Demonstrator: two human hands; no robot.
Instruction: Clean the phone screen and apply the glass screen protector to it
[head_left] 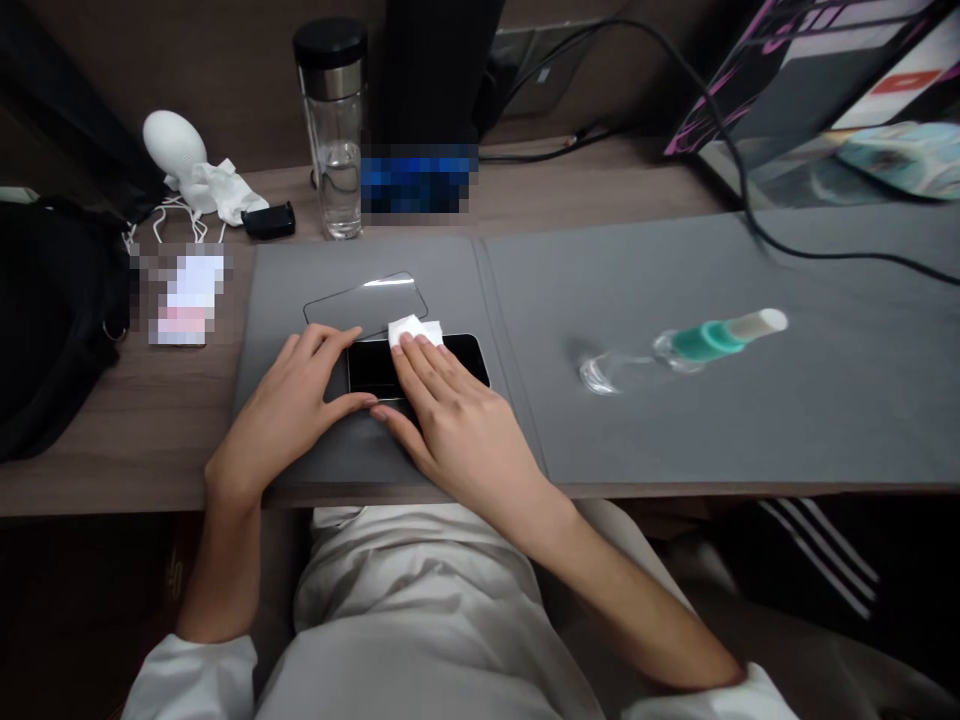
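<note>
A black-screened smartphone (470, 357) lies flat on the grey desk mat (637, 440). My left hand (285, 405) grips its left end, the thumb along the near edge and the fingers at the far edge. A folded white tissue (407, 328) sits under the fingertips of my right hand (461, 415), which press it onto the phone's screen. Just beyond the phone is a clear, black-edged glass screen protector (367, 298). To the right, a clear bottle with a green collar and whitish top (705, 343) lies on its side.
A lidded glass bottle (341, 150) holding water stands at the back, beside a blurred blue item (420, 185). At left are a black bag (60, 320), a white egg-shaped object (174, 143) and a small black object (270, 221). A black cable (739, 170) crosses the right side.
</note>
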